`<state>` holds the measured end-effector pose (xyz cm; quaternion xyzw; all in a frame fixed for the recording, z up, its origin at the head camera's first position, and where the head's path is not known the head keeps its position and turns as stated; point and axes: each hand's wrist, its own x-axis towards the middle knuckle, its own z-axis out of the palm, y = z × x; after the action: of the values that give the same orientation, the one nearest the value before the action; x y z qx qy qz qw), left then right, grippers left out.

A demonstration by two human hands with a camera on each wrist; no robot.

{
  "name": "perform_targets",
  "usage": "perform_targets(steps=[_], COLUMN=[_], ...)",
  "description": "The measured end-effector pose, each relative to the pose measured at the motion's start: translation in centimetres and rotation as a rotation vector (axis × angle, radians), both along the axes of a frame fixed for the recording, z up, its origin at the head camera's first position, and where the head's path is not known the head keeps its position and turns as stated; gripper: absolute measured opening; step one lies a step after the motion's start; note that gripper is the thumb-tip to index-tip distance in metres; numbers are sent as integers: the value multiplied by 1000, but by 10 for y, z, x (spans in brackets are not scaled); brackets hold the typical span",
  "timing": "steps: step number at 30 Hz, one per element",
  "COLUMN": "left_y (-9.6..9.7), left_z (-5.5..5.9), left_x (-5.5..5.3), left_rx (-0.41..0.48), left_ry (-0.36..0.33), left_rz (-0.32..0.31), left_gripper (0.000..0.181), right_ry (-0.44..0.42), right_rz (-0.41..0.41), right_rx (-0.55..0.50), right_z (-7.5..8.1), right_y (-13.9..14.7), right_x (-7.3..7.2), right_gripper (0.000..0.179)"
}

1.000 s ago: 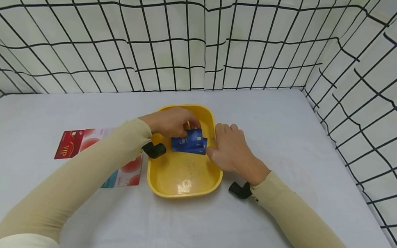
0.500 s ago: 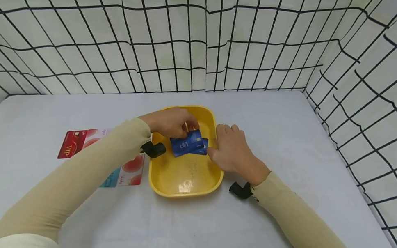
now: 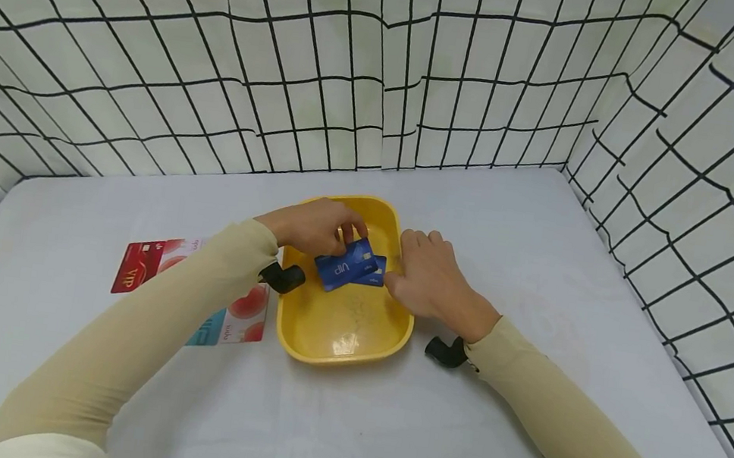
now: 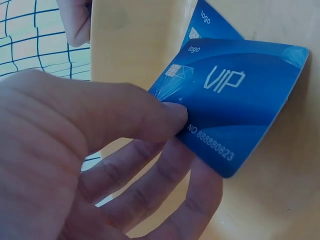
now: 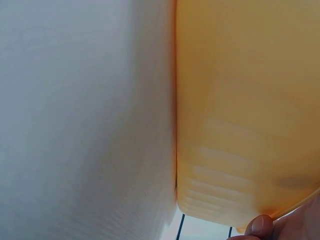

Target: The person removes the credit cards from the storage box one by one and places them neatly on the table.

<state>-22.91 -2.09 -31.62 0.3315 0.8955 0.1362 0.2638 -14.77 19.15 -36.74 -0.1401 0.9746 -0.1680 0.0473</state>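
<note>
In the head view my left hand (image 3: 315,224) reaches over the yellow plastic basin (image 3: 340,359). Its thumb and fingers pinch one edge of a blue VIP card (image 4: 240,100), which sits tilted. Partly under that card, a second blue card (image 3: 373,272) sticks out toward the right; only its logo corner and chip show in the left wrist view. My right hand (image 3: 432,279) holds the basin's right rim, thumb over the inner side and fingers at the outside. In the right wrist view a fingertip (image 5: 260,226) appears by the rim; most of that hand is out of frame.
Left of the basin, a red VIP card (image 3: 137,267) and a pink-and-teal card (image 3: 249,305) with fruit pictures lie on the white table (image 3: 341,440), partly hidden by my left sleeve (image 3: 193,299). A black wire grid (image 3: 331,72) rises behind and along the right.
The pinched blue card has turned, its left end now nearer me and its overlap with the second card altered. My right hand stays on the rim.
</note>
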Motion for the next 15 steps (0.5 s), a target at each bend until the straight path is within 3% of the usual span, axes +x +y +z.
perform_targets(steps=[15], left_y=[-4], left_z=[1], left_x=[4], left_rx=[63], left_ry=[-43], left_rz=[22], left_gripper=[40], right_ry=[-15], right_rz=[-11], right_rx=[-5], right_z=[0], right_y=[-1], right_x=[0], right_gripper=[27])
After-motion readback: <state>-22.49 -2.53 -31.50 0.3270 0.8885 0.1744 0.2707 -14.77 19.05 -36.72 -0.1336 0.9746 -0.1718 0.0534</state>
